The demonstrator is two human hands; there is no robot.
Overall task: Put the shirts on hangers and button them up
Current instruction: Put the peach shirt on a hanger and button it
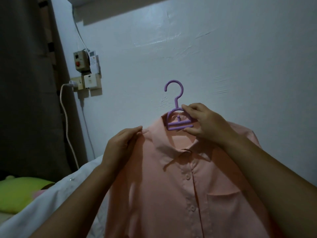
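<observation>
Head: both hands point(202, 121) grip hangered shirt point(185, 186).

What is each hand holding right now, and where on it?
Right hand pinches the purple hanger at its neck frame, inside the collar. Left hand grips the pink shirt at its shoulder.

I see through one head-worn camera only, looking forward and slightly up at the wall point(223, 48), close behind the raised arms, with the bed point(56, 194) at lower left.
</observation>
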